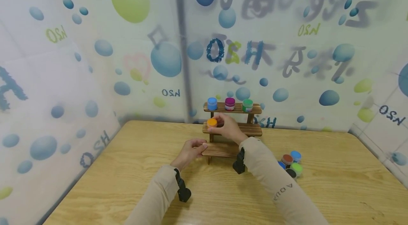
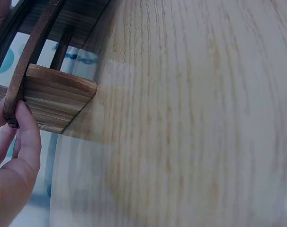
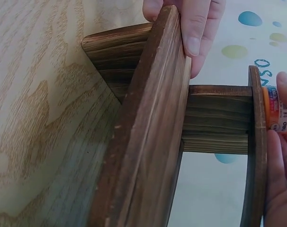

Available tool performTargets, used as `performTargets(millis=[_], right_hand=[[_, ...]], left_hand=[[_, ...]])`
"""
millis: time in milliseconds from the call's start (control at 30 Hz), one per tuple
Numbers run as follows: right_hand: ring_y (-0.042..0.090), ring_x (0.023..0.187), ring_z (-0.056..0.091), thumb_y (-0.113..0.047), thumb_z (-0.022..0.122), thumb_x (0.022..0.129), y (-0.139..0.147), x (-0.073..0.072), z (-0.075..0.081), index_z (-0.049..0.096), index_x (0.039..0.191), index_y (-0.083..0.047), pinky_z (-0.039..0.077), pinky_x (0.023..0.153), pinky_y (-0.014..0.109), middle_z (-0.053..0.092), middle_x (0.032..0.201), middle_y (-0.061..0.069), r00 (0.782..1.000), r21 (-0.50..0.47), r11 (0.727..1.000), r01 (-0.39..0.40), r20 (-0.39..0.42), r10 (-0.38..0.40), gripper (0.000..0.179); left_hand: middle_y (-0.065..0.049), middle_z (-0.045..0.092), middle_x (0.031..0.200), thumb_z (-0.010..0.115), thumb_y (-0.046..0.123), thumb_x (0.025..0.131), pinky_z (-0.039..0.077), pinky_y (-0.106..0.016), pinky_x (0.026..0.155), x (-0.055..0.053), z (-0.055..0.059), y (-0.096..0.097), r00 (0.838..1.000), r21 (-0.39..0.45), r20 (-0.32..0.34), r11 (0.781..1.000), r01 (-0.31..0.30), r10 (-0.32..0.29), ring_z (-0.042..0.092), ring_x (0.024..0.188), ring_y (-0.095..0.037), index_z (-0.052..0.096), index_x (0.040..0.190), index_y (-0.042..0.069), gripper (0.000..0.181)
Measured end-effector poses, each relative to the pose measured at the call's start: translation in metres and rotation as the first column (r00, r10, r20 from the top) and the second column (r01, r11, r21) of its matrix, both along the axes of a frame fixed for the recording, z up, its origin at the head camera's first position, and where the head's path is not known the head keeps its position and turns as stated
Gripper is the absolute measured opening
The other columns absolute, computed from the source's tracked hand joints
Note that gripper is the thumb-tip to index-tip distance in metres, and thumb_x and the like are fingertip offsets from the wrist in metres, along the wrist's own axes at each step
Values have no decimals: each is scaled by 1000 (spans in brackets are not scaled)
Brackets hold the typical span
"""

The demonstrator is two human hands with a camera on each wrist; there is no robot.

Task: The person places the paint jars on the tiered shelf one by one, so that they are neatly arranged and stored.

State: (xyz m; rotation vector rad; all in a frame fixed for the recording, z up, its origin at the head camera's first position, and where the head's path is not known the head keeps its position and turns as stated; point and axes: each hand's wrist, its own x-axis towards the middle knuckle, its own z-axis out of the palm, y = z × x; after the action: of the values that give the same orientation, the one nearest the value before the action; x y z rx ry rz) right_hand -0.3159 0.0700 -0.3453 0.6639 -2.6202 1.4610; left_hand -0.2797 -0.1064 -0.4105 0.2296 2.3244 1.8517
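Note:
A three-step wooden display stand [image 1: 220, 150] stands at the back of the table. My left hand [image 1: 191, 150] pinches the left end of its lowest step, thumb on one face and fingers on the other, as the left wrist view also shows. On the middle step, my right hand [image 1: 227, 128] grips a small jar with an orange lid [image 1: 211, 122] at the left end. The right wrist view shows this jar [image 3: 279, 111] with its base against the step. Along the top step sit a blue jar [image 1: 212, 104], a purple jar [image 1: 230, 104] and a green jar [image 1: 247, 105].
Right of the stand, several jars are grouped on the wooden table [image 1: 121, 179], among them a brown-lidded jar [image 1: 287, 159], a light green one [image 1: 296, 168] and a blue one [image 1: 295, 156]. A printed curtain [image 1: 140, 87] hangs behind the table.

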Motion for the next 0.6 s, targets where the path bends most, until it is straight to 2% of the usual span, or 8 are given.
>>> performTargets(millis=[267,600], right_hand=[[21,89,56,-21,74,73,1,2,1,58,105,-5,47,76,32,59,97,7,1000,-9,1000,0,21,0,39],[22,94,56,-17,73,74,2,2,2,56,112,-3,47,78,33,59,101,9,998,-22,999,-35,45,36,45]], left_hand=[[-10,54,92,55,16,89,50,-35,71,-1,-1,0,1000,-10,-4,1000,-1,1,52,77,-15,54,116,-2,33],[-10,55,96,55,16,89,49,-35,71,0,0,1,1000,-1,7,1000,-4,4,53,78,-15,53,118,-2,34]])
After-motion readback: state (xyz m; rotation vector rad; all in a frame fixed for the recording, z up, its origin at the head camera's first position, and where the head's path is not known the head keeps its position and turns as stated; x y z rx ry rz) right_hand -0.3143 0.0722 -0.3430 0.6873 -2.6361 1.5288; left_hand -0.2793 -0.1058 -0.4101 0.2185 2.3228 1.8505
